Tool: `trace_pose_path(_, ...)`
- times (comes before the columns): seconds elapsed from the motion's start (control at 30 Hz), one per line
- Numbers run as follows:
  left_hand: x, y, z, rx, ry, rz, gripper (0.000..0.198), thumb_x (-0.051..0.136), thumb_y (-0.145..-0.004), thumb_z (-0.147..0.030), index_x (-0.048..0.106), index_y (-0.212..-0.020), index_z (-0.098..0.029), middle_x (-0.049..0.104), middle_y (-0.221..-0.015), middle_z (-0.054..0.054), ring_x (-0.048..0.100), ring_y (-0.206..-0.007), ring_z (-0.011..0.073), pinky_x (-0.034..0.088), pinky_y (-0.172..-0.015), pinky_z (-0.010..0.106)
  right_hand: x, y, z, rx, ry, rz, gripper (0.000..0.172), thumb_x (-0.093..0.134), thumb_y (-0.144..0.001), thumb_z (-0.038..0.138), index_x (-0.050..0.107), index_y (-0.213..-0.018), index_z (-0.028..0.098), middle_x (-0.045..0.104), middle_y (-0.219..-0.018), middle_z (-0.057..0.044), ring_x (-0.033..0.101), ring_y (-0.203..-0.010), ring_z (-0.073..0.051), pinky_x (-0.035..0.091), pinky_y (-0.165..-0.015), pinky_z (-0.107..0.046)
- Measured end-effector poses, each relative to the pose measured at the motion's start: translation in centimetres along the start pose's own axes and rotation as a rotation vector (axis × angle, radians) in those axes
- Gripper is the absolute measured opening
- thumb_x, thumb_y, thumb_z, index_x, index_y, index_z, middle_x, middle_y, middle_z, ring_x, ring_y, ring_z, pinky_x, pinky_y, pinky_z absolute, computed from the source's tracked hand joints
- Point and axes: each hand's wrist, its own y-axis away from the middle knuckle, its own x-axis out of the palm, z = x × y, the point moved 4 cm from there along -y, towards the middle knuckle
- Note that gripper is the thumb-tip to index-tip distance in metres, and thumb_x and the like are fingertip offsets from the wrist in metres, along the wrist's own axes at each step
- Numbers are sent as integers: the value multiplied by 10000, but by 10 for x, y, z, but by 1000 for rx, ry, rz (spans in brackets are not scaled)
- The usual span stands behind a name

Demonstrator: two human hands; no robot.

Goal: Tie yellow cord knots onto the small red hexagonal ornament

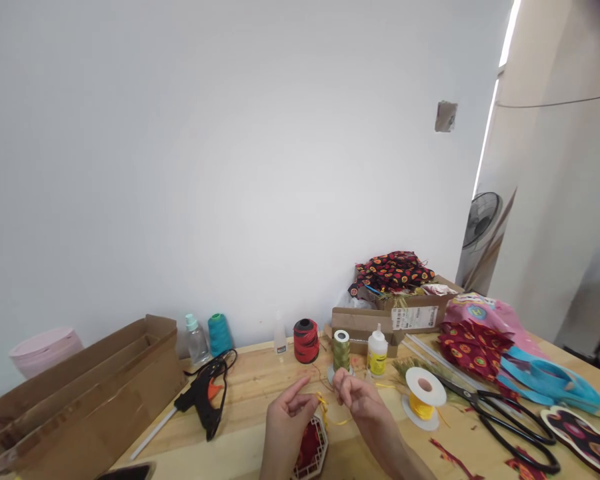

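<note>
My left hand (pixel 291 421) is closed, thumb and fingertips pinched at a loop of yellow cord (pixel 323 404). Under it lies a lattice-edged ornament (pixel 314 448) with a red patterned fabric middle, partly hidden by that hand. To its right, my right hand (pixel 364 404) is raised with its fingers curled and pressed together. Whatever its fingertips hold is too small to make out. A loose strand of the same cord lies between the two hands. Behind the right hand stands a spool of green thread (pixel 341 351).
Right of the hands are a spool of yellow cord (pixel 422 408), black scissors (pixel 510 427) and red patterned fabric (pixel 475 350). A glue bottle (pixel 377 353) and red thread cone (pixel 306 341) stand behind. Leftward are a glue gun (pixel 204 400) and cardboard box (pixel 100 393).
</note>
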Motion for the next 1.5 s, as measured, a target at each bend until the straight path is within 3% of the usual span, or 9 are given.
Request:
trace_pose_path(0.2, 2, 0, -1, -1, -9, 29, 482, 677, -493, -233, 558, -941, -98, 647, -517, -5, 529, -443, 98, 408, -444, 180, 8, 3, 7, -82, 521, -107, 84, 505, -650, 229, 575, -684, 198, 471, -692, -19, 435, -685, -156, 352, -620, -259)
trace_pose_path(0.27, 1, -2, 1, 5, -12, 17, 474, 677, -493, -232, 563, -932, -94, 648, -518, -2, 535, -455, 102, 409, -451, 182, 5, 2, 10, -41, 414, -134, 146, 492, -679, 265, 578, -591, 187, 472, -676, -24, 450, -684, -156, 365, -613, -260)
trace_pose_path(0.4, -5, -4, 4, 17, 3, -7, 486, 684, -486, -232, 560, -930, -78, 655, -547, 14, 546, -486, 110, 413, -466, 184, -13, 4, 22, 45, -138, -156, 279, 521, -634, 408, 495, -480, 177, 484, -619, -30, 475, -650, -166, 391, -613, -303)
trace_pose_path(0.53, -5, -3, 4, 35, 9, -8, 486, 682, -490, -226, 559, -937, -81, 650, -535, 12, 549, -487, 110, 414, -466, 181, -24, 7, 31, 63, -359, -98, 522, 198, -710, 582, 315, -371, 203, 194, -304, 71, 278, -286, -82, 339, -381, -256)
trace_pose_path(0.63, -3, -2, 3, 33, -8, -13, 474, 685, -480, -237, 573, -918, -93, 646, -521, 5, 548, -464, 112, 409, -433, 178, -19, 6, 22, 110, 40, -177, 337, 376, -705, 484, 480, -571, 194, 327, -391, 63, 315, -344, -79, 300, -375, -214)
trace_pose_path(0.73, -2, -1, 2, 25, -14, -10, 467, 685, -473, -251, 580, -902, -100, 652, -537, 14, 563, -477, 129, 425, -438, 193, 1, 4, 13, -37, 560, -128, 242, 589, -578, 358, 552, -755, 196, 509, -712, -6, 407, -500, -98, 337, -457, -214)
trace_pose_path(0.87, -1, -1, 1, 40, -17, 0, 448, 678, -482, -252, 581, -892, -99, 662, -557, 30, 584, -525, 148, 448, -481, 211, 10, 6, -8, -22, 799, -125, 108, 548, -636, 237, 553, -740, 209, 540, -710, 4, 428, -509, -104, 352, -497, -218)
trace_pose_path(1.27, 2, -1, 5, 39, -124, 105, 112, 650, -504, -224, 634, -555, -126, 646, -514, 16, 551, -493, 135, 421, -498, 222, 1, 3, -37, 293, 77, -83, 178, 613, -573, 314, 609, -612, 140, 547, -536, 25, 468, -512, -103, 357, -487, -202)
trace_pose_path(1.5, 2, -2, 5, 27, -222, 58, 141, 649, -497, -253, 652, -555, -124, 608, -427, -8, 497, -403, 110, 370, -407, 197, -1, 2, -34, 353, 73, -107, 213, 620, -548, 341, 620, -565, 128, 551, -494, 25, 467, -484, -101, 360, -480, -209)
